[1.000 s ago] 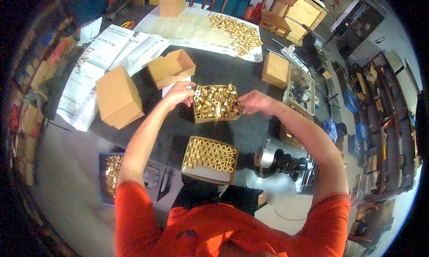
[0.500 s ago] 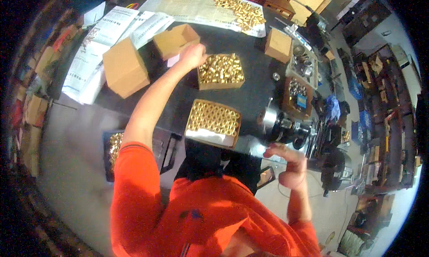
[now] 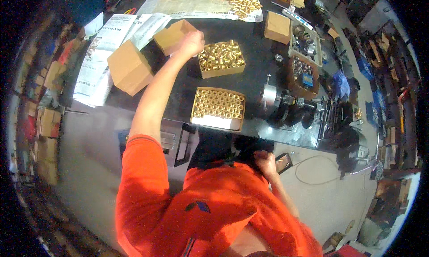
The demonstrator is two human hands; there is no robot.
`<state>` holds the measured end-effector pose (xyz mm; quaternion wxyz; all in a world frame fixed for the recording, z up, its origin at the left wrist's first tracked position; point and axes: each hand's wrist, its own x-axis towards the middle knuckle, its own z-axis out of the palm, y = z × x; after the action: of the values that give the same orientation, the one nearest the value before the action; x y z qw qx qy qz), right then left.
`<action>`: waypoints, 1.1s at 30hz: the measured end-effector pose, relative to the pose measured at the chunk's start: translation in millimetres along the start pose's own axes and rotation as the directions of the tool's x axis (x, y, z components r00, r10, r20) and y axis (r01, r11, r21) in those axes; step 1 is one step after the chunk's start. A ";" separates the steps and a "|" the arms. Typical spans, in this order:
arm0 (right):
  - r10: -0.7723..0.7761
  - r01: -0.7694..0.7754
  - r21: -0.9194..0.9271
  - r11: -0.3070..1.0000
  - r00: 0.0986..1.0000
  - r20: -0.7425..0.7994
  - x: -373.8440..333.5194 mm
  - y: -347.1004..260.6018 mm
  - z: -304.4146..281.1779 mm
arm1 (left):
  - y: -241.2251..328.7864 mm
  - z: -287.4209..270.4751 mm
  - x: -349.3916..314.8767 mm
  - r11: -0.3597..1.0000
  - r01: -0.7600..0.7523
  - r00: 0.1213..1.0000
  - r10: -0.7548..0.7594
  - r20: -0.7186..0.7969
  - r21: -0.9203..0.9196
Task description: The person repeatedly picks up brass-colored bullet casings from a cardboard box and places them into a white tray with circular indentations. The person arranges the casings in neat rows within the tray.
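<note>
My left hand (image 3: 192, 43), its fingers curled closed, is between an open empty-looking cardboard box (image 3: 172, 37) and a shallow box (image 3: 223, 72) heaped with loose brass fittings (image 3: 222, 55). What its fingers hold, if anything, is hidden. Closer to me, a second shallow carton (image 3: 193, 116) contains brass rings (image 3: 218, 102) standing in neat rows, with a white strip (image 3: 219, 122) along its near side. My right hand (image 3: 264, 162) is low by my dark trousers, below the table edge. Its fingers look curled, and I cannot make out anything in them.
A closed-looking cardboard box (image 3: 129, 68) stands at left beside printed newspaper sheets (image 3: 107, 38). More brass pieces (image 3: 237, 3) lie on paper at the far side. A metal chuck machine (image 3: 286, 102) occupies the table's right, near trays of metal parts (image 3: 304, 44) and another carton (image 3: 277, 27).
My right hand has dropped leftward from beside the machine to my trousers, its fingers now curled. My left hand stays near the same two boxes. The whole view has shifted slightly.
</note>
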<state>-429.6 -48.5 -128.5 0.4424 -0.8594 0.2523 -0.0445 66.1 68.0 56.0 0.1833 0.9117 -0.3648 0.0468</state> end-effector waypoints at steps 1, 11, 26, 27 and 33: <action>-0.016 0.014 -0.064 0.998 1.000 -0.027 1.3 5.4 5.9 | 8.0 -13.0 -10.0 0.998 -0.025 0.999 0.023 -0.022 -0.052; -0.054 0.044 -0.207 0.977 0.998 -0.041 6.4 6.2 15.2 | 72.9 -38.0 -221.3 0.922 -0.382 0.920 0.386 0.066 -0.065; -0.052 0.031 -0.170 0.985 0.992 -0.117 3.2 14.1 19.8 | 63.5 -3.6 -230.5 0.936 -0.344 0.923 0.352 0.155 -0.079; -0.048 0.026 -0.168 0.985 0.991 -0.125 2.6 13.2 20.2 | 62.8 -3.9 -230.9 0.934 -0.352 0.920 0.357 0.163 -0.064; -0.107 0.088 -0.146 0.985 0.985 -0.132 2.9 13.2 17.9 | 61.4 -6.0 -228.6 0.892 -0.452 0.878 0.440 0.191 0.022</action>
<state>-426.9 -43.0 -150.1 0.3595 -0.8945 0.2427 -0.1083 -142.3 177.4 29.9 0.1034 0.8092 -0.5782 0.0166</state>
